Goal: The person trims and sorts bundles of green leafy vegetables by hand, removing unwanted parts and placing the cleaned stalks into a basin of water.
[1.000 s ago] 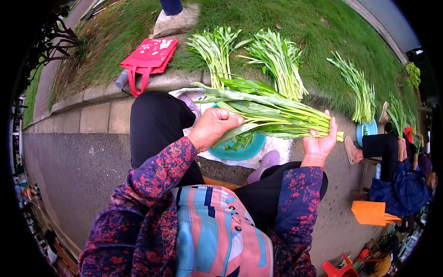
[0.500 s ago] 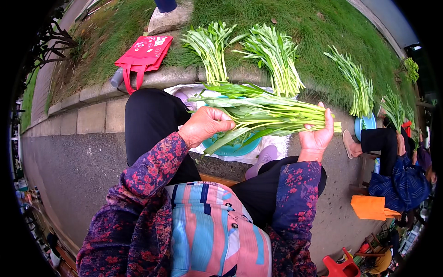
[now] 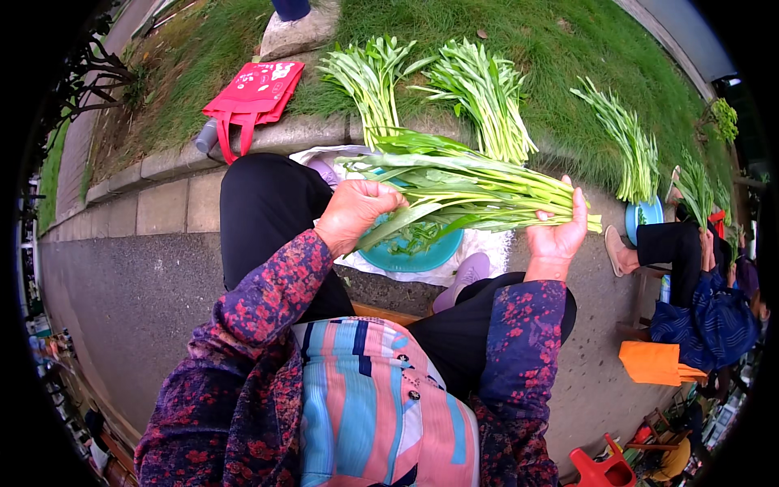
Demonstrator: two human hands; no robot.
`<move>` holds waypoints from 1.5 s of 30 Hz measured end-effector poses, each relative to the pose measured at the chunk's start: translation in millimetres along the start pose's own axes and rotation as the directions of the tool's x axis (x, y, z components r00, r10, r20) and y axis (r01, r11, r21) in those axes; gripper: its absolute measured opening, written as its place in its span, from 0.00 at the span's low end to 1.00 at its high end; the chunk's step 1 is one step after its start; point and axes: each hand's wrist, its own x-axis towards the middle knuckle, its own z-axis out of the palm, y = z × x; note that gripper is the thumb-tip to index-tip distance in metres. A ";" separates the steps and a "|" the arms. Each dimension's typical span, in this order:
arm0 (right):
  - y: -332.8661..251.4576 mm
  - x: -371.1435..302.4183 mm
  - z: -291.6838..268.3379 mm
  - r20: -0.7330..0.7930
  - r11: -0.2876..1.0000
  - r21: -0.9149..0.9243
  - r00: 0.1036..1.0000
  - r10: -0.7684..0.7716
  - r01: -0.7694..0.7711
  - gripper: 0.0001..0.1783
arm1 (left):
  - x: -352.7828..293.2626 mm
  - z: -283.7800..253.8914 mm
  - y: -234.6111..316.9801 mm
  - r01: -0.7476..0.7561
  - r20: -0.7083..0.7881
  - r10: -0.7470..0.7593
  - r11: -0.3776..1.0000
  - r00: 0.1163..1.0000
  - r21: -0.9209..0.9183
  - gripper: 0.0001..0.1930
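A bunch of water spinach [image 3: 471, 187], long-leaved with pale green stems, lies across my two hands in front of my knees. My right hand [image 3: 560, 235] is wrapped round the stem end from below, its fingertips showing beyond the stems. At the leafy end my left hand [image 3: 357, 209] is closed in a pinch on a leaf hanging at the near side. Beneath the bunch stands a turquoise basin [image 3: 418, 261] with loose green leaves in it, partly hidden.
A white sheet [image 3: 495, 247] lies under the basin. On the grassy kerb rest two bunches of greens [image 3: 377, 85] [image 3: 487, 97] and a red bag [image 3: 253, 89]. At right, another person's hands [image 3: 706, 250] hold greens near a blue basin [image 3: 643, 215]. A red stool [image 3: 602, 469] stands lower right.
The upper leaves of the bunch have risen and fanned farther from me, uncovering more of the basin. My left hand has shifted slightly left and up; my right hand stays nearly in place.
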 end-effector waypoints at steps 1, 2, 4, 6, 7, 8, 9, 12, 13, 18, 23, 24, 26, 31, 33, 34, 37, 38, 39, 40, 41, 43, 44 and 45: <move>-2.1 2.8 -5.1 0.002 1.000 0.009 1.000 -0.009 0.009 0.18 | 0.1 -0.4 1.6 -0.015 -0.020 0.015 1.000 1.000 -0.018 0.06; -4.6 5.2 -9.7 0.003 1.000 0.018 1.000 -0.018 0.018 0.18 | 0.7 -1.4 2.5 -0.030 -0.040 0.029 0.999 0.999 -0.037 0.06; -7.4 8.1 -15.3 0.000 0.998 0.056 1.000 -0.025 0.025 0.18 | 3.8 -9.8 -0.2 -0.075 -0.067 0.071 0.996 0.995 -0.053 0.07; -6.9 7.8 -14.5 -0.050 0.995 0.077 0.997 -0.052 0.056 0.18 | 5.4 -14.7 -1.6 -0.106 -0.126 0.103 0.994 0.987 -0.019 0.07; -5.9 5.5 -9.7 -0.098 0.994 0.076 0.992 -0.076 0.083 0.17 | 5.9 -14.9 -1.4 -0.126 -0.158 0.119 0.992 0.980 -0.032 0.05; -4.5 4.2 -6.8 -0.145 0.991 0.074 0.985 -0.098 0.110 0.17 | 6.3 -17.2 -1.5 -0.118 -0.157 0.115 0.993 0.981 -0.005 0.05; -5.9 4.0 -9.3 -0.116 0.990 0.089 0.988 -0.100 0.110 0.16 | 6.9 -19.3 -0.2 -0.111 -0.153 0.113 0.994 0.982 0.023 0.06; -9.1 4.3 -10.7 -0.240 0.984 0.099 0.963 -0.120 0.148 0.16 | 6.2 -19.3 -0.8 -0.109 -0.113 0.118 0.991 0.987 0.078 0.07; -9.3 4.6 -11.5 -0.261 0.982 0.113 0.958 -0.119 0.153 0.16 | 5.6 -18.3 -1.9 -0.112 -0.096 0.121 0.989 0.988 0.091 0.08; -10.9 5.5 -16.2 -0.321 0.979 0.111 0.938 -0.130 0.173 0.15 | -1.3 -8.4 -7.5 -0.075 -0.026 0.084 0.963 0.996 0.260 0.07; -8.8 3.2 -16.6 -0.334 0.984 0.092 0.936 -0.112 0.151 0.15 | -3.2 -5.5 -19.6 -0.150 0.105 0.116 0.893 0.988 0.424 0.08; -8.2 3.0 -17.1 -0.338 0.985 0.091 0.935 -0.109 0.148 0.16 | -4.3 -4.2 -20.4 -0.197 0.151 0.140 0.848 0.979 0.492 0.09; -6.6 3.2 -17.7 -0.322 0.986 0.099 0.942 -0.097 0.135 0.16 | -6.0 -2.7 -22.5 -0.313 0.217 0.227 0.746 0.949 0.588 0.09; -4.6 2.8 -18.3 -0.304 0.989 0.085 0.948 -0.090 0.122 0.16 | -5.8 4.2 -21.5 -0.429 0.333 0.271 0.526 0.903 0.734 0.07; -2.5 1.5 -15.1 -0.317 0.990 0.067 0.943 -0.099 0.127 0.16 | -7.9 8.3 -17.8 -0.369 0.307 0.206 0.570 0.929 0.734 0.06; -1.8 1.8 -14.8 -0.314 0.989 0.072 0.944 -0.098 0.126 0.16 | -9.3 9.0 -17.1 -0.336 0.292 0.173 0.589 0.941 0.735 0.06; -0.1 2.8 -14.5 -0.306 0.989 0.088 0.948 -0.090 0.123 0.17 | -6.5 7.4 -29.6 -0.581 0.409 0.424 0.455 0.808 0.674 0.05; 0.5 3.1 -14.4 -0.303 0.988 0.095 0.949 -0.085 0.119 0.17 | -7.2 7.2 -33.2 -0.531 0.383 0.376 0.485 0.844 0.695 0.05; 0.3 3.3 -14.2 -0.301 0.988 0.102 0.950 -0.083 0.118 0.17 | -9.3 12.0 -30.0 -0.481 0.358 0.324 0.511 0.875 0.712 0.05; 0.4 3.3 -14.0 -0.304 0.987 0.105 0.949 -0.082 0.119 0.17 | -10.5 17.0 -26.1 -0.428 0.332 0.272 0.534 0.903 0.729 0.05; 0.9 3.0 -13.8 -0.307 0.987 0.107 0.948 -0.082 0.120 0.17 | -11.0 22.4 -20.6 -0.360 0.325 0.163 0.543 0.932 0.759 0.05; 3.4 2.2 -11.8 -0.303 0.987 0.109 0.950 -0.078 0.116 0.17 | -11.3 37.0 -6.4 -0.223 0.297 -0.055 0.537 0.953 0.814 0.06; 5.9 1.1 -10.9 -0.299 0.988 0.110 0.951 -0.074 0.111 0.17 | -8.3 41.8 -8.1 -0.282 0.314 0.023 0.505 0.949 0.816 0.06; 8.7 -0.1 -9.1 -0.293 0.988 0.114 0.954 -0.067 0.104 0.17 | -5.9 45.7 -10.9 -0.335 0.328 0.099 0.467 0.939 0.818 0.06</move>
